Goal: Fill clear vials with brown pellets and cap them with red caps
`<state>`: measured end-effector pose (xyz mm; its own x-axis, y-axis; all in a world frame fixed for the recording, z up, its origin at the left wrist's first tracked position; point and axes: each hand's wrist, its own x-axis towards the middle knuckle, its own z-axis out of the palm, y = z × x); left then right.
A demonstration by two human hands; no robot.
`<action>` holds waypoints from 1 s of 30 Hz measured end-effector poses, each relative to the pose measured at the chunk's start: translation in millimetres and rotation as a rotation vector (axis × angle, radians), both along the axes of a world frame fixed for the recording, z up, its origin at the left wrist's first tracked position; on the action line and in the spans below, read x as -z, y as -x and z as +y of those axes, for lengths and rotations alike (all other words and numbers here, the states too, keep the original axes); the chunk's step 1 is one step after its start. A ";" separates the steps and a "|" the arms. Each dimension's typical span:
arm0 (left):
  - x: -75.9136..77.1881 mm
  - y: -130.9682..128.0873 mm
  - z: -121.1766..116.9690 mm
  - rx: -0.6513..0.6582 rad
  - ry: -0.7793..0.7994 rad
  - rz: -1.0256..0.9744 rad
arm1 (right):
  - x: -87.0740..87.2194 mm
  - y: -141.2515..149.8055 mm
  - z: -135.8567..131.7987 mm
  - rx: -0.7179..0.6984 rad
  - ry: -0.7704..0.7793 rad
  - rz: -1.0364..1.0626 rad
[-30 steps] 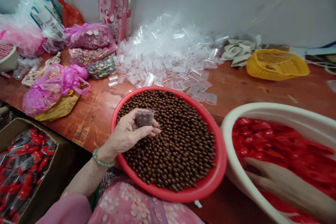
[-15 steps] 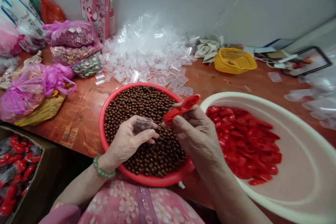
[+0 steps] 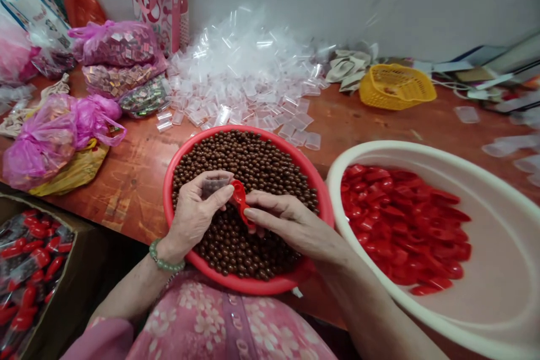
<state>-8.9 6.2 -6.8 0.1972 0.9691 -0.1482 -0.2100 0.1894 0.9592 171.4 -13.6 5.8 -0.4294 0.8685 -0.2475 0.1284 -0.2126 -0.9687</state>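
Note:
Above a red basin [image 3: 169,180] full of small round brown balls [image 3: 236,149], my two hands meet. My left hand [image 3: 198,205] is closed around a small clear plastic container [image 3: 216,184], its fingers wrapped on both sides. My right hand [image 3: 287,222] pinches a red plastic cap piece [image 3: 239,197] with a hole in it. The upper end of the red piece is at the mouth of the clear container; whether it is seated there I cannot tell. On the right, many similar red pieces [image 3: 400,219] lie in a white oval tub [image 3: 358,149].
Behind the basin lies a heap of clear plastic containers [image 3: 253,84]. Pink bags [image 3: 113,48] of small pieces sit at the left, above a cardboard box [image 3: 78,247] holding red-and-clear items [image 3: 34,270]. A yellow basket [image 3: 396,87] stands at the back right.
My right hand has brought the red cap piece left and down to the clear container in my left hand, turning it on the way. The camera view has shifted slightly.

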 end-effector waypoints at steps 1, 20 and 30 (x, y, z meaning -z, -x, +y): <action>-0.3 1.4 -0.8 0.008 -0.028 0.051 | 1.8 0.0 0.7 -0.005 0.007 -0.007; 11.4 15.7 -8.1 0.230 -0.674 0.376 | 14.4 6.4 0.8 0.141 0.259 0.323; 4.1 16.3 -5.6 0.208 -0.109 0.121 | -2.9 5.1 -1.1 0.327 -0.306 -0.065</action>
<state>-25.1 0.6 -10.9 0.3810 0.9212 -0.0794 -0.0597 0.1102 0.9921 166.3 -14.7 8.8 -0.1121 0.9934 0.0248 0.1647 0.0431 -0.9854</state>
